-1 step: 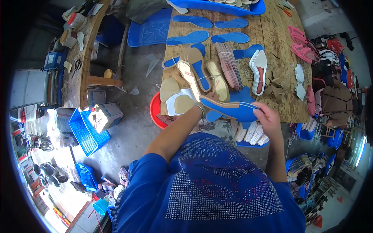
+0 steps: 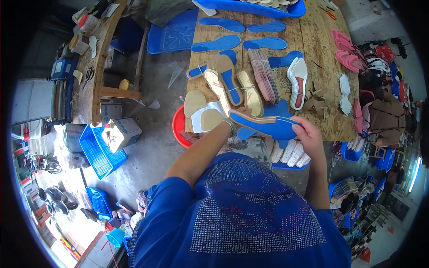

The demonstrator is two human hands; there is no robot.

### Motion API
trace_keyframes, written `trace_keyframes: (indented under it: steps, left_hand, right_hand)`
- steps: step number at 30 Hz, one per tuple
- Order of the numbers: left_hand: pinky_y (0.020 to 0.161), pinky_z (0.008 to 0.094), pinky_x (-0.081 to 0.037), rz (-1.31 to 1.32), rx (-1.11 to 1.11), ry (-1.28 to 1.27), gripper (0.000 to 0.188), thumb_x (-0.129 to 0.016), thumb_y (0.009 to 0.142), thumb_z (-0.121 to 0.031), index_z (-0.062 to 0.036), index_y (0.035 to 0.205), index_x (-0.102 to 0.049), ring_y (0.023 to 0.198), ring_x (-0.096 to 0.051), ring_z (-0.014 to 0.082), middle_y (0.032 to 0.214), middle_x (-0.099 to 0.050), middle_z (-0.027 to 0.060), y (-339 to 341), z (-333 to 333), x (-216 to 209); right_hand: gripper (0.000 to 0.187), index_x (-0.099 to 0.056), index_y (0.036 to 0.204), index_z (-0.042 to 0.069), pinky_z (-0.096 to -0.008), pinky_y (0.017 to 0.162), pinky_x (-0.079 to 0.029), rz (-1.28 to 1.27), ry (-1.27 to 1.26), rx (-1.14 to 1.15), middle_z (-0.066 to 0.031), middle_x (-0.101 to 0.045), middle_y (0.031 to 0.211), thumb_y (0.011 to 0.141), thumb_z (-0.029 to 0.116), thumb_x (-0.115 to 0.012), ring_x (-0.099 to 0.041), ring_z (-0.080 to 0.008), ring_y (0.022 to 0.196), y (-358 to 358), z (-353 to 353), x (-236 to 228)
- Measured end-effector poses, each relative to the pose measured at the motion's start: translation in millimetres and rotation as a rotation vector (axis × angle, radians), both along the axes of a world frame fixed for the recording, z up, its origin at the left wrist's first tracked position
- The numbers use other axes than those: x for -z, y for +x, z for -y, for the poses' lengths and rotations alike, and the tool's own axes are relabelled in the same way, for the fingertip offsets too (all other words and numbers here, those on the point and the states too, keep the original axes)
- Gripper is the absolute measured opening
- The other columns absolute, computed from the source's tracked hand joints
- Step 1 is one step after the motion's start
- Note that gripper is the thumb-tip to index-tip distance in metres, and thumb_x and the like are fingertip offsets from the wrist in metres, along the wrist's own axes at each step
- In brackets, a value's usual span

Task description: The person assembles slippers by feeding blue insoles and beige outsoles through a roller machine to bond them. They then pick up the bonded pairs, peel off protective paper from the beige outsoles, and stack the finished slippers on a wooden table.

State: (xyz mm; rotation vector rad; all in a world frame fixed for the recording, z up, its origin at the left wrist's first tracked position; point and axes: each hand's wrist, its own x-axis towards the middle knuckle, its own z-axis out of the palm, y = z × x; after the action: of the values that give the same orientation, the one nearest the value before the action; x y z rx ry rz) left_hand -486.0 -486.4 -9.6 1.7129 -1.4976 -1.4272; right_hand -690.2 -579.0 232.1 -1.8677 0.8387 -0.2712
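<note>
A blue shoe insole (image 2: 282, 129) with a tan strip along its far edge is held level above the table's near edge. My right hand (image 2: 309, 136) pinches its right end, thumb on top. My left hand (image 2: 241, 110) is at its left end, mostly hidden behind it, with only a little of the fingers showing. Just beyond lie a tan-rimmed insole with a blue middle (image 2: 230, 80), cream insoles (image 2: 251, 96) tied with string, and a bundle of pinkish-brown soles (image 2: 262, 76). More blue insole shapes (image 2: 277, 108) lie partly under the held one.
Blue insoles (image 2: 216, 43) lie in rows across the wooden table (image 2: 308, 27). White soles (image 2: 296, 85) and pink straps (image 2: 346, 58) are to the right. A blue tray (image 2: 254, 8) stands at the back. A red basin (image 2: 179, 127) sits by the left corner, white soles (image 2: 290, 154) below the near edge.
</note>
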Motion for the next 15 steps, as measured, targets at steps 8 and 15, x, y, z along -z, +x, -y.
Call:
trace_keyframes:
  steps: [8,15]
  left_hand:
    - [0.102,0.0381,-0.042,-1.352,-0.362,0.436,0.082,-0.036,0.090,-0.066,0.0006,0.137,-0.038,0.122,-0.050,0.0259,0.134,-0.049,0.0160,21.7,-59.9,-68.4]
    - [0.100,0.0297,-0.041,-0.888,-0.002,0.352,0.063,-0.057,0.092,-0.044,-0.0001,0.136,-0.043,0.113,-0.055,0.0163,0.126,-0.055,0.0120,31.8,-88.2,-90.5]
  right_hand:
    - [0.022,-0.063,0.110,0.001,-0.0228,0.080,-0.045,-0.042,0.250,-0.040,-0.0015,-0.065,0.097,0.093,0.012,-0.054,-0.057,-0.0083,0.088,-6.1,23.0,53.5]
    - [0.024,-0.063,0.110,0.002,-0.0232,0.079,-0.045,-0.031,0.317,-0.070,-0.0014,-0.065,0.095,0.094,0.018,-0.055,-0.058,-0.0087,0.086,53.7,5.8,84.2]
